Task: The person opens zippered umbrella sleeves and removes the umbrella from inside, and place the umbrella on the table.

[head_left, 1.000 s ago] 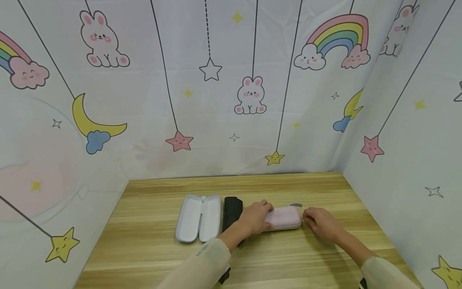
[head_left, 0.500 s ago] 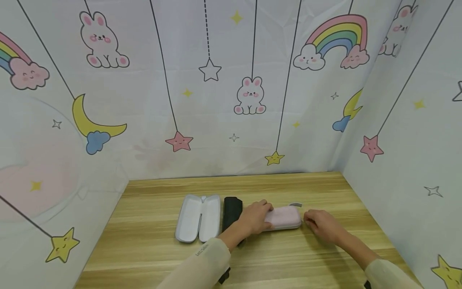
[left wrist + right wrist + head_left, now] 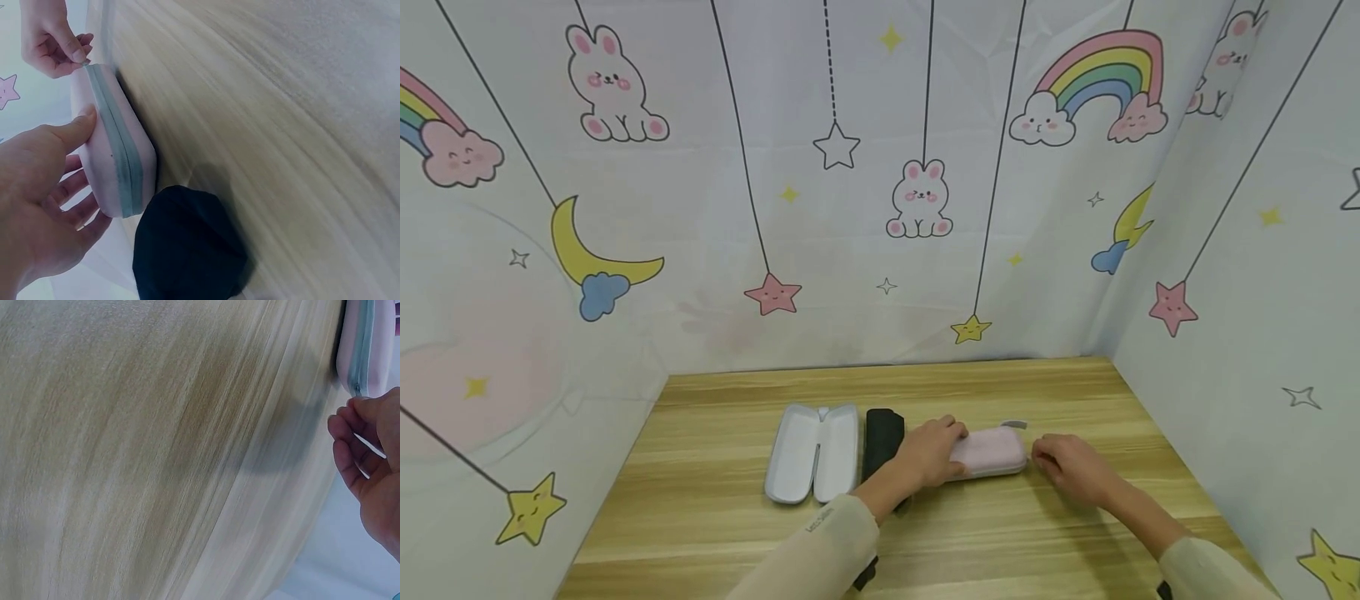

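Observation:
A pale pink pencil-case-like zip case (image 3: 992,451) with a grey-green zip band lies closed on the wooden table. My left hand (image 3: 931,452) grips its left end, thumb on the near side and fingers over the far side, as the left wrist view (image 3: 37,200) shows. At the case's right end, my right hand (image 3: 1071,467) pinches the zip pull (image 3: 357,391) between thumb and index finger. Its other fingers are loosely curled. A small grey loop (image 3: 1015,425) sticks out behind the case. My left hand hides the case's left end in the head view.
Left of my left forearm lies a long black fabric item (image 3: 882,437), perhaps a folded umbrella, partly covered by the arm. Beyond it a white hinged glasses case (image 3: 793,457) stands open. Printed curtains (image 3: 850,325) border the table (image 3: 715,533) behind and at both sides.
My right hand has shifted very slightly right, away from the case's end, since one second ago. The left hand and the pink case keep their place.

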### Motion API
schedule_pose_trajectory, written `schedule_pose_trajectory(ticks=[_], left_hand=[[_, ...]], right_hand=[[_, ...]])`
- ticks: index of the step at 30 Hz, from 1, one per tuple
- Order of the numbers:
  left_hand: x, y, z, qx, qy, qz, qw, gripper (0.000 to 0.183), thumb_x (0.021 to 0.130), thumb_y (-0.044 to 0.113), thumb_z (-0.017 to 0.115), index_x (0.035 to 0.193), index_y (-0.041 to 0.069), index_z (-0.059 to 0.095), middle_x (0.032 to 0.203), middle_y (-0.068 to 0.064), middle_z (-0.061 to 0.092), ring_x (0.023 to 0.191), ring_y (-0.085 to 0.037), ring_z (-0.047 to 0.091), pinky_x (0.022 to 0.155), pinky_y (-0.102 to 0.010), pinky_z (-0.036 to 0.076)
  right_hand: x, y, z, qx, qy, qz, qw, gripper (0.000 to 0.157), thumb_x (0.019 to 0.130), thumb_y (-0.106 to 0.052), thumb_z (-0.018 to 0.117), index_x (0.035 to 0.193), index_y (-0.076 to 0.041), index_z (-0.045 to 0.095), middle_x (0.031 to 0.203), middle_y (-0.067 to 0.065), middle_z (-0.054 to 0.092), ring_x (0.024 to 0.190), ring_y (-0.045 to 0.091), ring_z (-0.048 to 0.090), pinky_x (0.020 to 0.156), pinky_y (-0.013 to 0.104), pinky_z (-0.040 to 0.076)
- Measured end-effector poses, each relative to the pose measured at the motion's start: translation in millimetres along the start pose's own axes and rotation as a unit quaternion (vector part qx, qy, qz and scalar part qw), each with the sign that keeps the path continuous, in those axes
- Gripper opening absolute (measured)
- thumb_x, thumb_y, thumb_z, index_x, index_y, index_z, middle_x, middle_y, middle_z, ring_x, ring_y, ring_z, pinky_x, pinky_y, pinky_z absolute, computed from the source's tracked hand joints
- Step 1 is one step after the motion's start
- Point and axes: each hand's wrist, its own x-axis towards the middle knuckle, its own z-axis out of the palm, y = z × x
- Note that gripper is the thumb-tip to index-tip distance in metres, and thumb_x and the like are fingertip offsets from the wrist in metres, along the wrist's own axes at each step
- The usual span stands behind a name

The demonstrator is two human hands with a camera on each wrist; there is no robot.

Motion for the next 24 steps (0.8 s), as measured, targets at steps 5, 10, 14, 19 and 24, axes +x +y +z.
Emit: schedule_pose_trajectory(ticks=[5, 10, 14, 19, 24], left_hand=[[-2.7, 0.4, 0.7, 0.010, 0.012, -0.002, 0.9999, 0.053, 0.088, 0.053, 0.069, 0.132, 0.025, 0.058, 0.120, 0.008, 0.058, 0.106, -0.011, 0.058, 0.082, -0.027, 0.052], [-4.6, 0.5, 3.7, 0.031, 0.023, -0.002, 0.9992, 0.055, 0.090, 0.055, 0.065, 0.134, 0.022, 0.058, 0.123, 0.005, 0.058, 0.107, -0.012, 0.058, 0.083, -0.027, 0.052], [-7.2, 2.7, 3.8, 0.068, 0.026, -0.002, 0.9974, 0.058, 0.092, 0.058, 0.060, 0.136, 0.020, 0.057, 0.128, 0.002, 0.056, 0.110, -0.015, 0.057, 0.082, -0.029, 0.053], [-9.9, 10.3, 2.7, 0.073, 0.021, 0.003, 0.9971, 0.055, 0.094, 0.057, 0.059, 0.139, 0.026, 0.054, 0.132, 0.000, 0.051, 0.112, -0.018, 0.054, 0.071, -0.030, 0.054], [-13.3, 16.7, 3.3, 0.059, 0.009, 0.000, 0.9982, 0.053, 0.094, 0.056, 0.060, 0.137, 0.027, 0.053, 0.131, 0.000, 0.049, 0.108, -0.018, 0.052, 0.066, -0.028, 0.052]], right_hand=[[4, 4, 0.7, -0.007, 0.004, 0.011, 1.000, 0.022, 0.087, 0.004, 0.069, 0.080, -0.016, 0.066, 0.075, -0.006, 0.060, 0.068, 0.002, 0.050, 0.061, 0.027, 0.047], [11, 4, 0.5, -0.019, 0.010, 0.022, 1.000, 0.020, 0.086, 0.004, 0.070, 0.083, -0.015, 0.068, 0.078, -0.005, 0.064, 0.071, 0.005, 0.056, 0.063, 0.031, 0.050], [19, 6, 2.8, -0.026, 0.009, 0.038, 0.999, 0.015, 0.089, 0.001, 0.069, 0.086, -0.014, 0.070, 0.081, -0.004, 0.064, 0.073, 0.007, 0.059, 0.064, 0.031, 0.051], [30, 12, 7.4, -0.046, 0.028, 0.053, 0.997, 0.012, 0.090, -0.002, 0.069, 0.087, -0.013, 0.072, 0.079, -0.005, 0.062, 0.072, 0.010, 0.059, 0.064, 0.033, 0.051], [41, 17, 14.3, -0.057, 0.040, 0.054, 0.996, 0.010, 0.091, -0.004, 0.069, 0.086, -0.013, 0.071, 0.077, -0.006, 0.060, 0.070, 0.012, 0.059, 0.065, 0.036, 0.050]])
